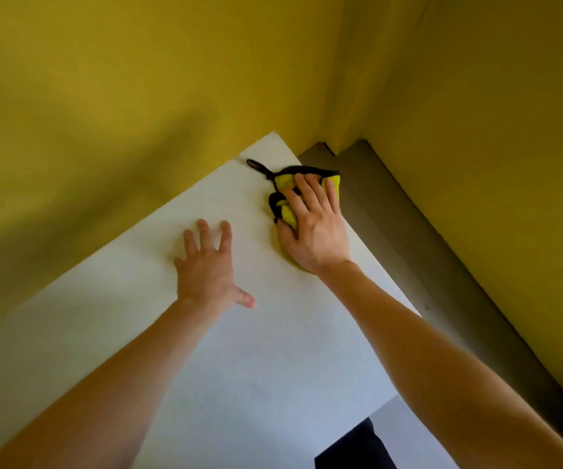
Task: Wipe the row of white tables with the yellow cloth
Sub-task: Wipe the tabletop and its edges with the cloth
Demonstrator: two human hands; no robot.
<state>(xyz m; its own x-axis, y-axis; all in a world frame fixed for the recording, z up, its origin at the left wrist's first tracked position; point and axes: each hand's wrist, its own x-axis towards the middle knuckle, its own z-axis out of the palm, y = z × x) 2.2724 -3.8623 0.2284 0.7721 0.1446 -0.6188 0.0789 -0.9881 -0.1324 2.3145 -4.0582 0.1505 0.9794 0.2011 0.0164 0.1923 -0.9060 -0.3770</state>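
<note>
A white table fills the lower middle of the head view, its far corner pushed against the yellow walls. The yellow cloth with black trim and a black hanging loop lies bunched near that far right corner. My right hand lies flat on top of the cloth with straight fingers, pressing it onto the tabletop. To its left, my left hand rests on the bare table surface, fingers spread and straight, holding nothing.
Yellow walls meet in a corner just beyond the table. A grey floor strip runs along the table's right edge beside the right wall. A dark piece of clothing shows at the bottom edge.
</note>
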